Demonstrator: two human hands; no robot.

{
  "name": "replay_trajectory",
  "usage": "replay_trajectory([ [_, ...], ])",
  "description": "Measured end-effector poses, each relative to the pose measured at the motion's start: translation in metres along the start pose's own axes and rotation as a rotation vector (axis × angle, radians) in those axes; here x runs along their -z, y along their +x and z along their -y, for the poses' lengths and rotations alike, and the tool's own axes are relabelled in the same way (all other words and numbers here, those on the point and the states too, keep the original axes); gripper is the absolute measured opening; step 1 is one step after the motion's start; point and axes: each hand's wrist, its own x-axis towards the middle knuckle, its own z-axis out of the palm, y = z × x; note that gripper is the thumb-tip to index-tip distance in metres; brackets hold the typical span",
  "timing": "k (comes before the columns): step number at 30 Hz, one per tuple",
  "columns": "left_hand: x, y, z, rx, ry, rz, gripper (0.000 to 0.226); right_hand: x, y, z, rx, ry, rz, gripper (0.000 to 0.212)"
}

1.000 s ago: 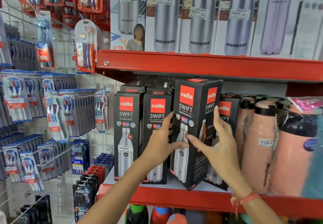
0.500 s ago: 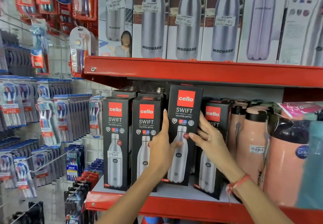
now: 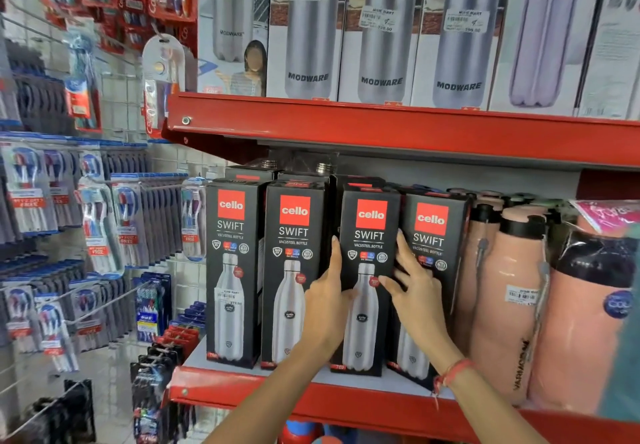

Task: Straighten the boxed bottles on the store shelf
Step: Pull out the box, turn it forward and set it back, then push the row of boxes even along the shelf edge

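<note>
Boxed bottles in black Cello Swift cartons, four across the front of the red shelf [image 3: 346, 405], upright and side by side. Third box [image 3: 369, 235] gripped between both hands, standing level with its neighbours, base on the shelf board. Left hand [image 3: 327, 308] pressed flat against the box's left edge, fingers together and pointing straight up, thumb hooked round onto the front face. Right hand [image 3: 415, 294] on the right edge, fingers spread and slanting up to the left, thumb laid across the printed bottle; red thread [image 3: 452, 372] at the wrist. Both forearms reaching up from below, converging on the box. Fourth box [image 3: 431, 232] just beside the right hand, partly covered by it. Peach flasks [image 3: 509, 291] further right. Toothbrush packs [image 3: 100, 222] hanging on the left wall.
</note>
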Motion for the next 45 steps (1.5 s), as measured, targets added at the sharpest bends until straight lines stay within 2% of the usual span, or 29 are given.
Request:
replay_trajectory([
  [4, 0.019, -0.001, 0.000, -0.076, -0.059, -0.067, 0.059, -0.009, -0.006, 0.014, 0.041, -0.199, -0.168, 0.078],
  [6, 0.036, -0.007, 0.003, -0.127, -0.104, -0.172, 0.034, -0.016, -0.011, 0.035, 0.120, -0.211, -0.220, 0.066],
  [8, 0.054, -0.016, 0.009, -0.147, -0.235, -0.229, 0.021, -0.026, -0.020, 0.062, 0.227, -0.162, -0.251, 0.057],
  [9, 0.065, -0.022, 0.012, -0.138, -0.320, -0.240, 0.019, -0.033, -0.026, 0.076, 0.271, -0.109, -0.236, 0.053],
  [11, 0.086, -0.033, 0.024, -0.122, -0.393, -0.290, 0.020, -0.052, -0.041, 0.097, 0.289, 0.054, -0.108, 0.047],
  [13, 0.105, -0.046, 0.045, -0.084, -0.390, -0.384, 0.019, -0.076, -0.059, 0.105, 0.197, 0.222, 0.050, 0.044],
  [15, 0.122, -0.058, 0.074, 0.034, -0.493, -0.466, 0.019, -0.105, -0.076, 0.102, 0.060, 0.333, 0.131, 0.045],
  [18, 0.140, -0.074, 0.117, 0.224, -0.594, -0.430, 0.027, -0.147, -0.098, 0.088, -0.182, 0.425, 0.201, 0.045],
  [20, 0.149, -0.077, 0.135, 0.334, -0.606, -0.320, 0.047, -0.167, -0.109, 0.081, -0.335, 0.444, 0.248, 0.044],
  [22, 0.154, -0.071, 0.142, 0.415, -0.675, -0.190, 0.068, -0.179, -0.114, 0.079, -0.445, 0.448, 0.289, 0.066],
  [23, 0.156, -0.066, 0.144, 0.467, -0.728, -0.138, 0.072, -0.182, -0.115, 0.078, -0.476, 0.439, 0.289, 0.076],
  [25, 0.158, -0.060, 0.148, 0.545, -0.762, -0.059, 0.073, -0.184, -0.112, 0.080, -0.512, 0.411, 0.266, 0.084],
  [28, 0.161, -0.062, 0.154, 0.550, -0.660, 0.108, 0.096, -0.185, -0.108, 0.083, -0.559, 0.380, 0.223, 0.088],
  [31, 0.166, -0.062, 0.154, 0.554, -0.644, 0.174, 0.100, -0.191, -0.107, 0.087, -0.572, 0.328, 0.221, 0.097],
  [33, 0.168, -0.062, 0.151, 0.539, -0.599, 0.213, 0.102, -0.194, -0.108, 0.092, -0.561, 0.272, 0.234, 0.081],
  [34, 0.168, -0.062, 0.150, 0.536, -0.562, 0.231, 0.110, -0.195, -0.108, 0.092, -0.558, 0.252, 0.240, 0.072],
  [36, 0.169, -0.064, 0.151, 0.539, -0.460, 0.256, 0.125, -0.194, -0.108, 0.091, -0.575, 0.229, 0.237, 0.066],
  [40, 0.176, -0.073, 0.155, 0.503, -0.437, 0.270, 0.111, -0.192, -0.114, 0.090, -0.601, 0.230, 0.211, 0.081],
  [43, 0.181, -0.083, 0.155, 0.479, -0.432, 0.273, 0.116, -0.189, -0.121, 0.088, -0.614, 0.232, 0.196, 0.100],
  [45, 0.183, -0.087, 0.153, 0.472, -0.405, 0.259, 0.121, -0.187, -0.125, 0.087, -0.607, 0.245, 0.210, 0.098],
])
